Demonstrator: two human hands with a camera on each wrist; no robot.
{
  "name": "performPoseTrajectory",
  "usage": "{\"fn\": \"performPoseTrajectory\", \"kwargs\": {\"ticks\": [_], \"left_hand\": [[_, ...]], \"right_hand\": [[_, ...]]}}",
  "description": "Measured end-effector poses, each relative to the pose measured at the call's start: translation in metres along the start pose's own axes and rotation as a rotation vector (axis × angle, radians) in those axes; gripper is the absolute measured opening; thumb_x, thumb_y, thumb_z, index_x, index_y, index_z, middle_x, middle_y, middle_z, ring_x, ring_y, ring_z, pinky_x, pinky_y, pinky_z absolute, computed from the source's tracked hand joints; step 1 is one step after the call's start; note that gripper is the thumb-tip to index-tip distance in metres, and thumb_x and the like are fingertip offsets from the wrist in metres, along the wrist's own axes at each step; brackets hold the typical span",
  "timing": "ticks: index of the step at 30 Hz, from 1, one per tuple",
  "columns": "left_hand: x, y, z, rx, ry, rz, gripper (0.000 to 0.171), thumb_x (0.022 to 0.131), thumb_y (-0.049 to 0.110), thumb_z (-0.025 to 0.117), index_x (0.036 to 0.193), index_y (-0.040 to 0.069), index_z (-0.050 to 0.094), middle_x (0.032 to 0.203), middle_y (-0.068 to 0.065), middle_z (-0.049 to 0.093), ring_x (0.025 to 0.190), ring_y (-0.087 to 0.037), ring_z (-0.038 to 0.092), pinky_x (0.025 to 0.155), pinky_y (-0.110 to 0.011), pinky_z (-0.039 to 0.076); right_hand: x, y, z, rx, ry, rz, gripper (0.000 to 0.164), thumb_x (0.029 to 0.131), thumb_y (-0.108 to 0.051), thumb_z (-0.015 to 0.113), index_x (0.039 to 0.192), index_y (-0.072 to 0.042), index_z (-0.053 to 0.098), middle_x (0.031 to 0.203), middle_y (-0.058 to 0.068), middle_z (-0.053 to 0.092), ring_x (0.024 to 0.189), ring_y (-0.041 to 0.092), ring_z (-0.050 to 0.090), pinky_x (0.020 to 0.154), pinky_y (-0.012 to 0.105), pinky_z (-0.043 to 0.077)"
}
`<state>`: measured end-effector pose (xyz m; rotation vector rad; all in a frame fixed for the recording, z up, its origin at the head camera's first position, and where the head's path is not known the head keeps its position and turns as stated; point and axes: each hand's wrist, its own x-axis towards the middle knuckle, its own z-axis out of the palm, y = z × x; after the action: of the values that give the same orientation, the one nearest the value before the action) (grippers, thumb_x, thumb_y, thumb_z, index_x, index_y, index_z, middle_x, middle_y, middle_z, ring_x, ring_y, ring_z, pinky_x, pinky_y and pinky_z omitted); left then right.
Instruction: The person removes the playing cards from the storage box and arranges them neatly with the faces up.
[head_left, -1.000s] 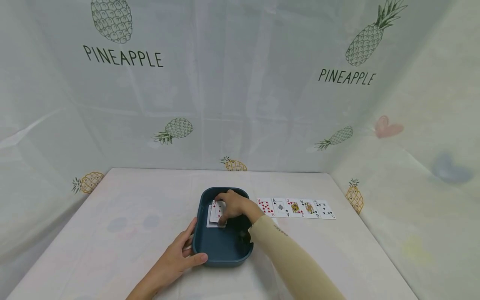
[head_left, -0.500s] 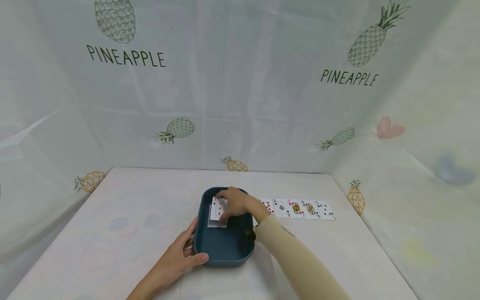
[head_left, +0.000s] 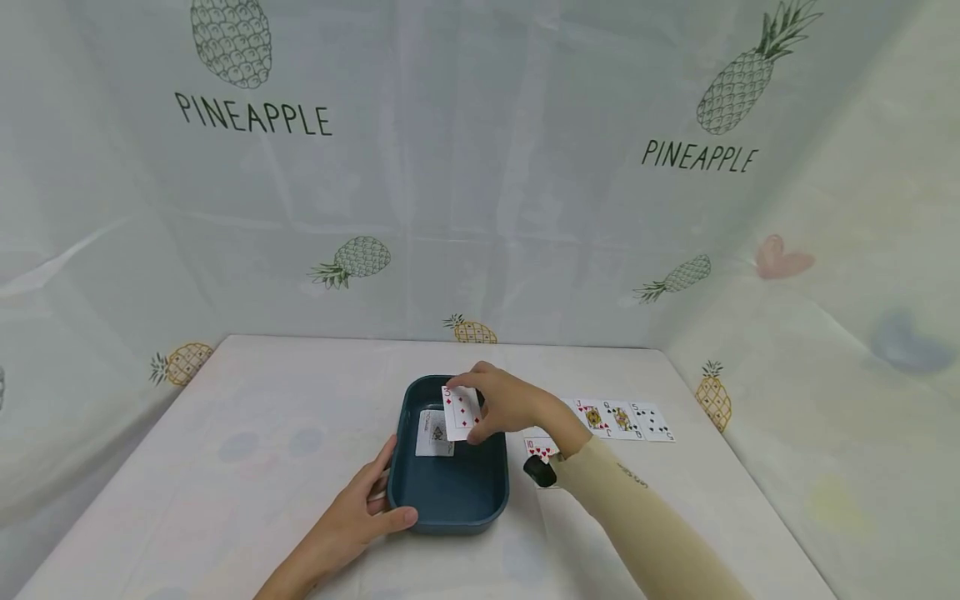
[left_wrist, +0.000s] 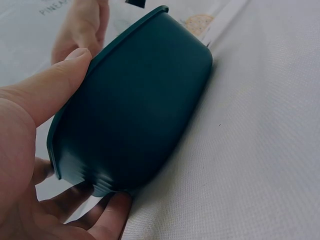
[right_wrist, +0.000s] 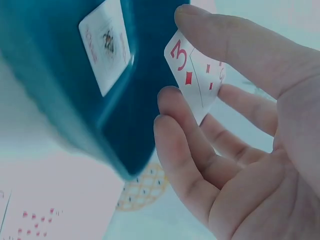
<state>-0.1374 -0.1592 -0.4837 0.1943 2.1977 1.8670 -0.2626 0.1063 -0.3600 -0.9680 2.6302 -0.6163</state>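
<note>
My right hand [head_left: 510,404] pinches a three of diamonds playing card [head_left: 459,412] between thumb and fingers, over the right side of a dark blue tray [head_left: 450,492]. In the right wrist view the card's face shows a red 3 [right_wrist: 179,56]. A joker card [head_left: 431,433] lies face up inside the tray, toward its far left. My left hand [head_left: 356,508] grips the tray's near left side. In the left wrist view the left thumb [left_wrist: 65,82] lies along the rim while the fingers reach round the outer wall [left_wrist: 135,105].
Right of the tray a row of face-up cards includes a jack [head_left: 591,417], a queen [head_left: 622,419] and a five [head_left: 651,422]. A ten of hearts [head_left: 540,447] lies in front, partly hidden by the right forearm. A pineapple-printed sheet [head_left: 480,167] hangs behind the white table [head_left: 300,392].
My right hand has lifted the three of diamonds off the joker and moved it rightward within the tray's outline. The joker's face is now exposed. The left hand stays on the tray.
</note>
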Motion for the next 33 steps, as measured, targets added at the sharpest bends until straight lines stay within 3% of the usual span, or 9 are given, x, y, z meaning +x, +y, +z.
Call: {"fn": "performPoseTrajectory", "kwargs": {"ticks": [7,16,22,33], "left_hand": [[-0.001,0.001,0.002,0.007,0.05,-0.027,0.104,0.091,0.03,0.088,0.171,0.03,0.021,0.168,-0.022,0.034,0.138,-0.032,0.059,0.108,-0.038,0.056],[-0.001,-0.001,0.002,-0.001,0.019,-0.019,0.105,0.092,0.028,0.087,0.172,0.03,0.018,0.17,-0.023,0.03,0.142,-0.034,0.055,0.109,-0.034,0.055],[-0.003,-0.002,0.002,0.003,0.045,-0.028,0.105,0.09,0.029,0.088,0.171,0.031,0.021,0.169,-0.022,0.031,0.142,-0.033,0.055,0.109,-0.036,0.054],[-0.001,0.001,0.002,-0.002,0.048,-0.036,0.106,0.089,0.032,0.089,0.171,0.032,0.022,0.168,-0.02,0.034,0.139,-0.032,0.058,0.109,-0.04,0.055]], "right_hand": [[-0.032,0.02,-0.009,0.008,0.036,0.021,0.085,0.082,-0.015,0.094,0.156,-0.021,0.054,0.142,0.006,0.051,0.086,0.013,0.065,0.074,0.028,0.059],[-0.076,0.068,-0.011,0.047,0.087,0.056,0.086,0.081,-0.018,0.095,0.156,-0.014,0.054,0.141,0.01,0.052,0.086,0.014,0.066,0.074,0.027,0.059],[-0.1,0.097,-0.006,0.075,0.105,0.082,0.082,0.081,-0.016,0.094,0.153,-0.009,0.055,0.137,0.012,0.054,0.087,0.021,0.067,0.074,0.026,0.058],[-0.13,0.137,0.01,0.036,0.116,0.111,0.079,0.081,-0.016,0.095,0.151,-0.009,0.058,0.144,0.019,0.049,0.083,0.014,0.061,0.073,0.023,0.054]]}}
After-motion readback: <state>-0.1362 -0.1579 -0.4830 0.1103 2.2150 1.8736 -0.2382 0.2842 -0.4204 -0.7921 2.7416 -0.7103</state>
